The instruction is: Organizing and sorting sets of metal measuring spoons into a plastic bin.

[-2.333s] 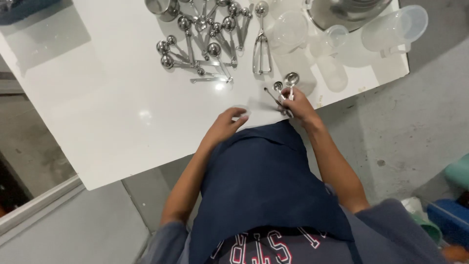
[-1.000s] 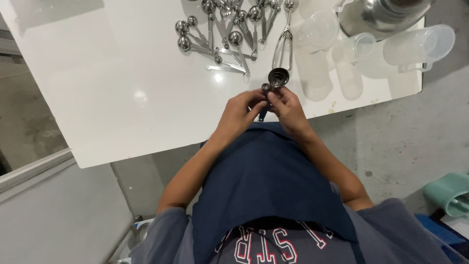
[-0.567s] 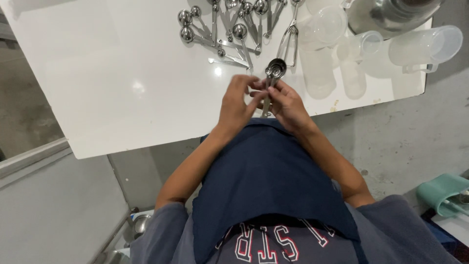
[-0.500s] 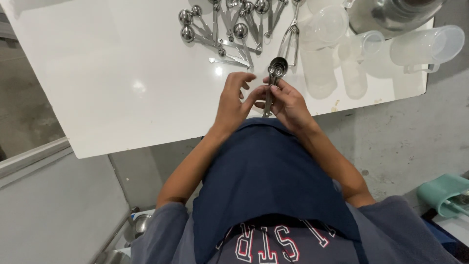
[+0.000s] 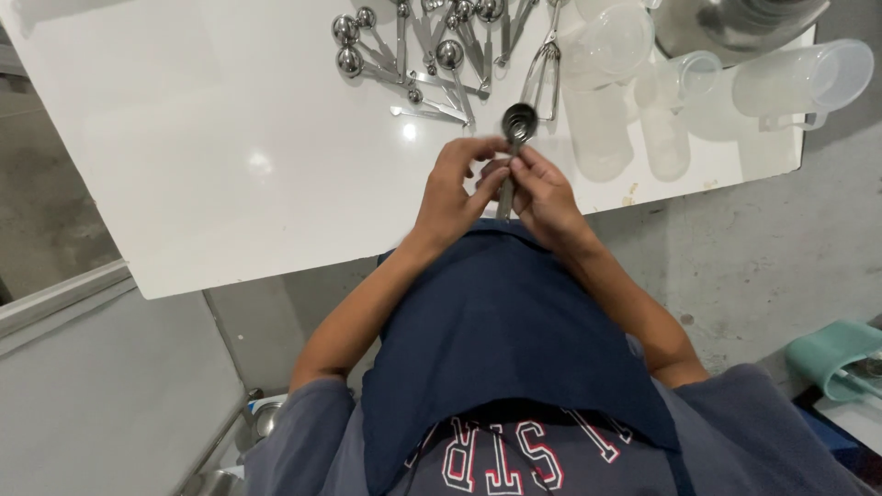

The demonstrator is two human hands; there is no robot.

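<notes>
Both hands pinch one small steel measuring spoon over the worktop edge.

The left hand (image 5: 450, 188) and right hand (image 5: 542, 188) hold the small round-bowled steel measuring spoon (image 5: 517, 124) by its handle, above the white worktop (image 5: 184, 147), near other steel scoops (image 5: 413, 55) and clear plastic cups (image 5: 634, 83).

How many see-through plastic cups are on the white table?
4, maybe more past the top edge: one cup upright by the spoons, one cup below it, one small cup, one big cup lying at the right.
</notes>
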